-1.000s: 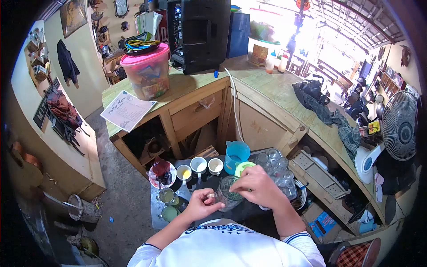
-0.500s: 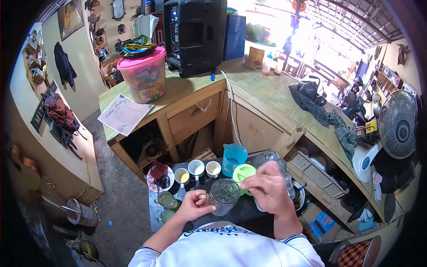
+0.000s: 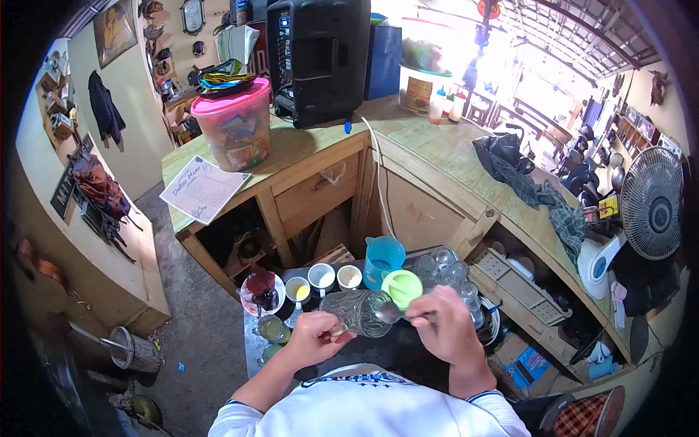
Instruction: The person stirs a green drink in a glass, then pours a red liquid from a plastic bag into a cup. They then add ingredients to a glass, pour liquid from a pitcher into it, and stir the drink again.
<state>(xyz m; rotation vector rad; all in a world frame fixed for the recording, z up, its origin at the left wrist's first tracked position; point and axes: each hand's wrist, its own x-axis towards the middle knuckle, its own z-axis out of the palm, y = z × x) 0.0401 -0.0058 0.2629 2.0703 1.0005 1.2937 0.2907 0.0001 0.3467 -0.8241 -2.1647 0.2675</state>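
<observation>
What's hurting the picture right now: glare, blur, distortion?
Head view: glare washes out the bright opening beyond the counter, upper right; head view: wide-lens distortion bends straight lines, with black corners; head view: the right hand looks slightly blurred, but the glass mug's outline stays readable.

Glass mug, more upright before, now tipped toward the right hand (spoon at its mouth)

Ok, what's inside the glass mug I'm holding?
At the mouth of the glass mug, a spoon shows. Your left hand covers part of the handle side; anything behind it is hidden.
</observation>
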